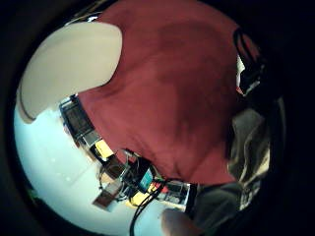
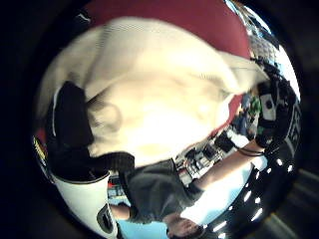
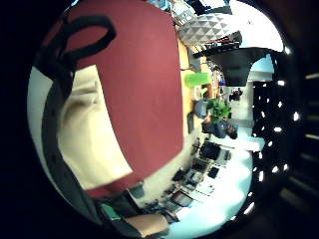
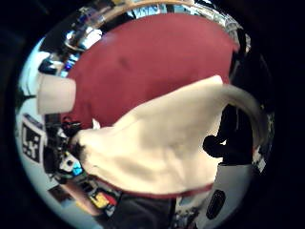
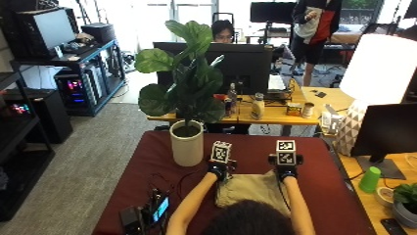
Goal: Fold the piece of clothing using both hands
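Observation:
A beige piece of clothing (image 5: pixel 251 190) lies bunched on the dark red table (image 5: pixel 156 161) in front of the person. My left hand (image 5: pixel 218 171) is at its far left corner and my right hand (image 5: pixel 285 172) at its far right corner. In the left thumb side palm view the cloth (image 2: pixel 149 99) fills the picture, with a black-gloved finger (image 2: pixel 70 119) curled on it. The right thumb side palm view shows the cloth (image 4: pixel 157 148) drawn up close, with gloved fingers (image 4: pixel 228 143) pinching its edge. The person's head hides the near edge of the garment.
A white pot (image 5: pixel 188 147) with a tall leafy plant stands on the table just left of my left hand. A small device with cables (image 5: pixel 153 210) lies at the near left. A monitor (image 5: pixel 387 132) and a green cup (image 5: pixel 369 178) are on the desk to the right.

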